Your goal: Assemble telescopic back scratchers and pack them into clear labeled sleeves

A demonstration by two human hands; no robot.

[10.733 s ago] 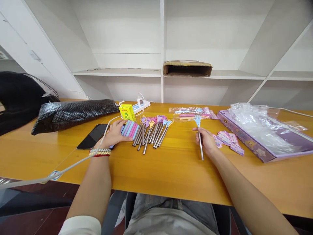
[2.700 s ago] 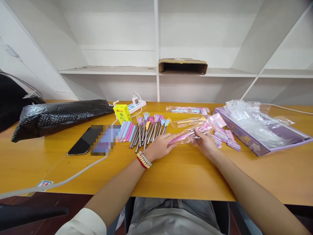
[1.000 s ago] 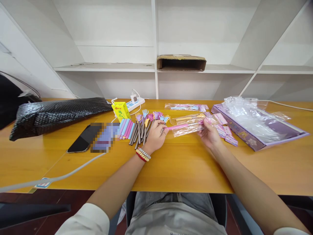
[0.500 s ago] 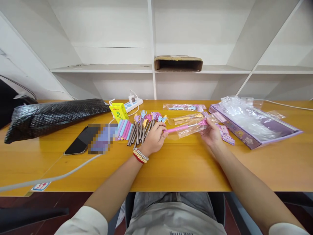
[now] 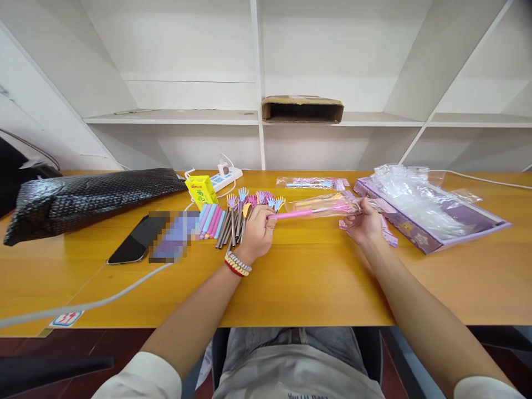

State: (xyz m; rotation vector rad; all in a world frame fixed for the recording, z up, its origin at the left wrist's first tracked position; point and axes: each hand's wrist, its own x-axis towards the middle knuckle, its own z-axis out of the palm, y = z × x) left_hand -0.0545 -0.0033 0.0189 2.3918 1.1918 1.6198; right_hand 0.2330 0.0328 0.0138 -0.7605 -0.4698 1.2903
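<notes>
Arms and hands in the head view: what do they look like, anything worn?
The bare left hand has twisted grey and pale-yellow bracelets plus a red band at its wrist; the bare right hand shows none. White sleeves show on both arms.

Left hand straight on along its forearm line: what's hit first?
Beyond the pink handle it holds, the left hand would probably meet the light-blue hand-shaped heads on the metal rods; height is unclear, so it may pass over them.
</notes>
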